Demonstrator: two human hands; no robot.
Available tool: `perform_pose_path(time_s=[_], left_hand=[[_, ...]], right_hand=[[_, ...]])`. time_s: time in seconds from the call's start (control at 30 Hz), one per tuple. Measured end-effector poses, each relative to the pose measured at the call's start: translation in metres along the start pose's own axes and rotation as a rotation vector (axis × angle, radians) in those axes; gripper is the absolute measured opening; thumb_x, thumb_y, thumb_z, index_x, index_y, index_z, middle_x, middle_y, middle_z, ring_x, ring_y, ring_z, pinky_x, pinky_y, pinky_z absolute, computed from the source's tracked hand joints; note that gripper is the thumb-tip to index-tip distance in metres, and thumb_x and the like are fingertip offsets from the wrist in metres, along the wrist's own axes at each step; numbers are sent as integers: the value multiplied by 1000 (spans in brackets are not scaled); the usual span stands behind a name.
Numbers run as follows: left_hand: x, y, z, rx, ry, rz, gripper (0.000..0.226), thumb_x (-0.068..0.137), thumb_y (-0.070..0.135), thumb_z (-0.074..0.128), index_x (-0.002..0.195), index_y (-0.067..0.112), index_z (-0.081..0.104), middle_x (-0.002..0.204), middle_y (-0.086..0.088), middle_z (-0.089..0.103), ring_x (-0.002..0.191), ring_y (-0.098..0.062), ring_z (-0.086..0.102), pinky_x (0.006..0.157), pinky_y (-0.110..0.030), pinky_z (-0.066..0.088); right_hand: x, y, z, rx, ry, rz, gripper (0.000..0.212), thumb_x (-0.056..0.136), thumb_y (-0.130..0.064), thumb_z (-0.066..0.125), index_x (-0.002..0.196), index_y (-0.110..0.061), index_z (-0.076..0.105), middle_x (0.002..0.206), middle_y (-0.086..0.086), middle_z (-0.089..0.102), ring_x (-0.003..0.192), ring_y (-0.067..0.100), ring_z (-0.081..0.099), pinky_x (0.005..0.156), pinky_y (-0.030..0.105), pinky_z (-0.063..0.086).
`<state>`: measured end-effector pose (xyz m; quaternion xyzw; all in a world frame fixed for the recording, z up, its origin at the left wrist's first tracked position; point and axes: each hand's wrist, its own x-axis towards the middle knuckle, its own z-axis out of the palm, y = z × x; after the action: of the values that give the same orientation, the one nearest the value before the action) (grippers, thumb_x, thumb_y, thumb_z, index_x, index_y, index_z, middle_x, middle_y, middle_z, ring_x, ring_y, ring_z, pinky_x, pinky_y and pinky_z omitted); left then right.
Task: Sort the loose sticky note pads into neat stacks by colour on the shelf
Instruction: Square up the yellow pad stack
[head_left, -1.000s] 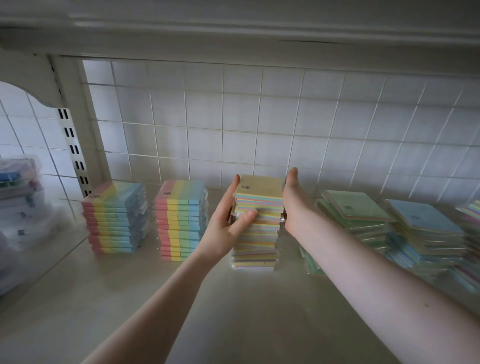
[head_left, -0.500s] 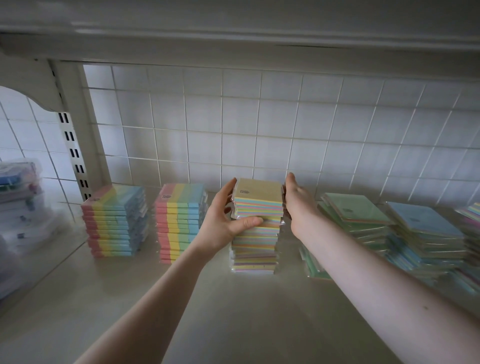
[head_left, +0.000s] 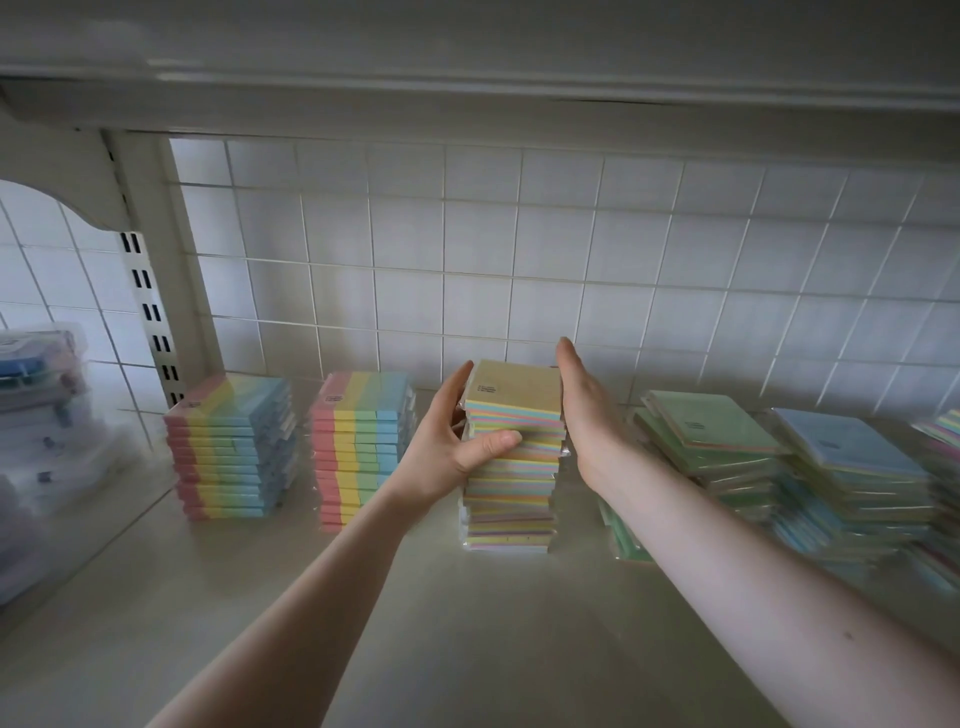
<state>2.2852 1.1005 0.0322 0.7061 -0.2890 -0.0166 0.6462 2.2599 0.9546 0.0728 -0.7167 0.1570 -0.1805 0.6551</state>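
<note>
A tall stack of wrapped sticky note pads with a yellow-tan top (head_left: 511, 457) stands mid-shelf. My left hand (head_left: 449, 447) grips its upper left side, thumb laid across the front edges and fingers along the left face. My right hand (head_left: 584, 410) presses flat against the stack's right side with straight fingers. Two neat stacks of striped pink-yellow-green-blue pads stand to the left, one (head_left: 234, 447) near the upright and one (head_left: 361, 447) beside it. To the right lie looser, slanted piles with a green-topped pad (head_left: 711, 421) and a blue-topped pad (head_left: 847, 441).
The pale shelf board (head_left: 467, 634) runs toward me. A white wire grid (head_left: 519, 249) backs it, and a slotted upright (head_left: 150, 312) stands at the left. Clear plastic boxes (head_left: 41, 415) sit beyond the upright. More multicoloured pads (head_left: 943, 431) crowd the right edge.
Both hands stay on the middle stack. My left thumb has slid slightly down and right across its front. The view has shifted a little.
</note>
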Motion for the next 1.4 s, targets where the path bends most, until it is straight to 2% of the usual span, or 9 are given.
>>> perform_pose_path(time_s=[0.3,0.4,0.47,0.63,0.83,1.03,1.17,1.27,1.4], left_hand=[[-3,3,4,-29,38,12,104,55,53,85,139,17,36,125,1,59,116,-10,57,97,-27,46],[-2,0,5,-56,52,17,94,75,18,77,149,19,19,125,21,42,102,22,48,82,1,37],[-2,-3,4,-41,53,29,91,78,7,75,150,18,19,122,19,40,97,16,52,77,3,37],[-3,1,6,-37,60,25,81,80,1,69,147,17,25,117,28,41,87,25,51,76,-1,40],[-10,6,4,-29,40,39,72,88,19,64,147,19,23,142,-32,34,111,-12,57,83,-14,48],[-8,6,8,-108,79,38,59,92,7,53,145,16,27,111,30,43,81,20,56,70,-2,43],[-8,10,7,-106,79,38,66,88,19,66,143,20,31,111,27,44,91,19,55,73,-4,43],[-7,10,6,-97,79,35,76,77,31,74,141,23,33,112,25,48,93,11,59,74,-9,46],[-8,14,7,-116,73,21,61,88,12,63,140,21,32,109,27,44,87,21,56,71,-3,44]], right_hand=[[2,-3,-3,-106,27,-58,51,97,-54,28,79,-13,52,81,9,58,76,21,54,65,31,36],[-4,-3,-3,-21,-34,-30,47,91,-64,32,88,-23,55,92,0,61,83,20,56,69,31,38],[-9,-2,-2,40,-74,-30,49,83,-72,38,88,-25,53,90,-1,58,80,17,53,65,30,36],[-21,-3,-4,40,-84,-132,36,94,-55,38,106,-25,55,117,4,61,104,17,57,96,36,41],[-17,-10,-5,-128,-30,-174,62,99,-47,33,115,9,53,111,25,62,99,30,61,81,34,44],[-17,-14,-9,-60,-155,-137,61,93,-63,31,124,-15,55,111,3,64,93,11,60,93,31,42],[-26,-6,-9,33,-253,-148,90,69,-80,47,139,-25,43,139,-7,50,125,9,47,110,37,34],[-34,-3,-12,16,-226,-182,76,87,-56,48,147,-15,27,151,0,33,128,5,40,99,25,38],[-36,-1,-9,-94,-139,-277,67,93,-50,45,143,-6,33,149,12,34,135,20,36,109,41,31]])
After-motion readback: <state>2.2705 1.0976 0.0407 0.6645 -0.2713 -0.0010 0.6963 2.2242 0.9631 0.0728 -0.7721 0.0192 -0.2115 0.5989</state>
